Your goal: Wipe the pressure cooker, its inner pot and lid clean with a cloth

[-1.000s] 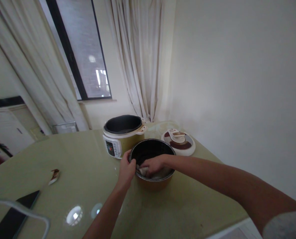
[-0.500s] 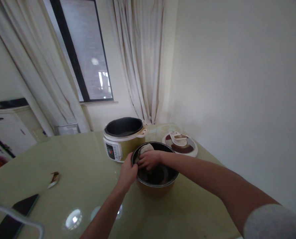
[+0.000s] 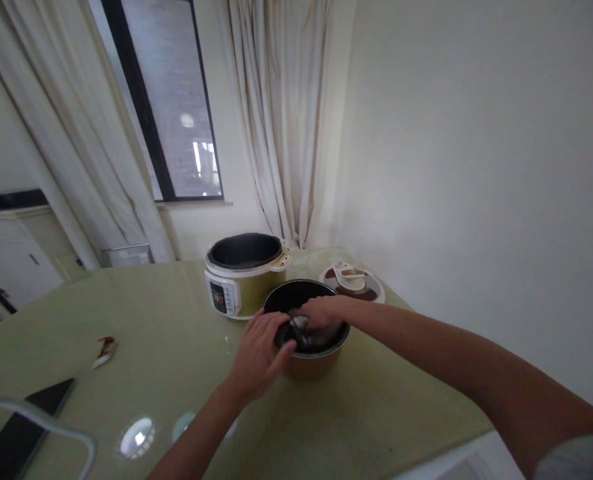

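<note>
A dark-lined inner pot (image 3: 312, 368) with a brown outside stands on the table in front of me. My right hand (image 3: 322, 312) reaches down inside it, fingers closed on a pale, greyish cloth (image 3: 300, 323) whose lower part is hard to make out in the dark. At the pot's left rim is my left hand (image 3: 260, 352), its fingers stretched out and the thumb apart, gripping nothing. Just behind the pot sits the white and yellow-green pressure cooker (image 3: 251, 290), its top uncovered and its control panel facing left. The cooker's round lid (image 3: 371, 288) lies behind my right forearm.
The glossy green table (image 3: 166, 333) carries a small brown and white scrap (image 3: 105, 351) at left. Nearer me lie a dark flat device (image 3: 26, 427) and a grey cable (image 3: 41, 421). A wall (image 3: 476, 167) borders the right side; curtains (image 3: 281, 120) hang behind.
My left hand has loosened from the pot's rim and spread its fingers. My right hand has moved with the cloth from the pot's left side toward the right. The view has shifted slightly.
</note>
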Tool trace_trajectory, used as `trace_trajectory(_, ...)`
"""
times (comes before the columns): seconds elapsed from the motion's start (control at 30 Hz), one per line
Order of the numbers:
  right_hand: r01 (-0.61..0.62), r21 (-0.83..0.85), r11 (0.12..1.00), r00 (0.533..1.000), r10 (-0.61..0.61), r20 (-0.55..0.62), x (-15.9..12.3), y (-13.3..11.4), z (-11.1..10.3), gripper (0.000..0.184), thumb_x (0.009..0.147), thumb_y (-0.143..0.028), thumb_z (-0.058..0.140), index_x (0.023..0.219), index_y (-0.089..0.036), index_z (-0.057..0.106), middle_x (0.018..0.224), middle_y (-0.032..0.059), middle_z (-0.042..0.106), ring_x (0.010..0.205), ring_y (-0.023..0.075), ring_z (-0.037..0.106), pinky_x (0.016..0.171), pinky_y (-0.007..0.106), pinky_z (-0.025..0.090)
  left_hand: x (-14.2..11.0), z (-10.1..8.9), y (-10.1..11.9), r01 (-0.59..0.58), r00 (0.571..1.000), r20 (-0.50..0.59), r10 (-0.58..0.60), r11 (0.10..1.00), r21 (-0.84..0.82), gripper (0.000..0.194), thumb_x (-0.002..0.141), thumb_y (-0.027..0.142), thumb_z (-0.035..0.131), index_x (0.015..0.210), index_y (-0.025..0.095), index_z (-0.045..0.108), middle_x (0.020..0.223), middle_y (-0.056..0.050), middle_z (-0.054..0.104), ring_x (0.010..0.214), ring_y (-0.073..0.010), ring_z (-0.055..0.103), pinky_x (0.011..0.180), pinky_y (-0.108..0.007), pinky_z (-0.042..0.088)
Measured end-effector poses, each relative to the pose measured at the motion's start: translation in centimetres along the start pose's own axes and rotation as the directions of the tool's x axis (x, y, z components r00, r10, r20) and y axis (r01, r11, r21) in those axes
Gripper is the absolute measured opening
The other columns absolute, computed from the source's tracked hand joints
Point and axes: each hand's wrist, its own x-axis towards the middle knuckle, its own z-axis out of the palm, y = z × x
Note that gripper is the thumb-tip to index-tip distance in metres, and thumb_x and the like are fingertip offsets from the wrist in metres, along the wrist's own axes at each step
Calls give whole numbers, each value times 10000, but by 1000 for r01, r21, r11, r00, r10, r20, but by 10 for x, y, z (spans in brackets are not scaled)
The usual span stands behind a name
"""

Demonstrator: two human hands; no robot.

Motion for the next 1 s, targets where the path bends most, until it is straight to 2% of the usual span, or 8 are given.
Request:
trace_trajectory(0.07,44,145,989,999,-47,21,0,-14,2,369,839,-333,748,1185,-206,767,1116,87,784,975,253,740,854,340,559,-11,1,8,-80,991,114,76,996,31,524,923,469,713,1379,245,583,1323,-98,713,1282,-300,646,1278,-552,317)
trace_trajectory(0.27,63,443,894,994,-94,48,-24,-26,-4,377,882,-348,655,1207,-173,736,1101,45,766,925,209,719,788,283,558,-18,14,6,-4,997,83,-6,993,117,989,798,535,854,1585,229,339,1493,-145,618,1377,-354,587,1225,-563,365)
trace_trajectory(0.4,23,459,888,991,-80,106,-51,-11,-33,337,766,-388,758,1021,-167,769,923,19,742,788,190,667,686,266,502,-12,13,4,3,992,121,-18,992,125,1088,743,563,891,1604,222,320,1401,-139,685,1270,-361,649,1164,-542,401)
trace_trajectory(0.5,2,400,916,987,-66,147,-55,-16,-39,270,746,-362,774,922,-158,763,821,9,705,719,175,627,641,266,467,-8,11,5,39,986,154,-56,993,114,1110,715,576,898,1597,192,345,1318,-144,726,1196,-360,677,1126,-528,410)
trace_trajectory(0.63,134,496,858,991,-128,-46,-49,-41,-17,400,814,-400,763,1139,-170,728,1046,42,742,909,206,678,788,280,508,-6,10,5,32,983,179,-50,994,105,901,758,412,851,1533,195,446,1420,-162,677,1219,-351,672,1138,-512,374)
trace_trajectory(0.77,293,213,932,925,-220,-310,-67,-46,8,684,801,-566,803,1350,-195,633,1263,119,714,1100,299,672,934,369,489,1,2,7,69,972,216,-90,993,100,897,717,281,817,1537,206,462,1317,-137,729,1167,-330,691,1102,-475,382)
trace_trajectory(0.9,325,-121,938,883,-347,-317,-100,-9,16,661,783,-613,797,1310,-243,649,1193,106,724,1060,305,678,883,373,466,16,-7,9,43,941,327,-83,991,126,636,701,577,878,1207,233,703,1070,-100,787,1007,-330,712,988,-466,407)
trace_trajectory(1.0,272,-242,931,888,-340,-310,-107,11,16,601,785,-639,790,1233,-255,676,1115,90,740,1038,300,686,871,367,438,26,-6,9,-18,919,391,-44,988,153,489,718,712,828,849,247,747,839,-76,765,880,-301,690,947,-466,393)
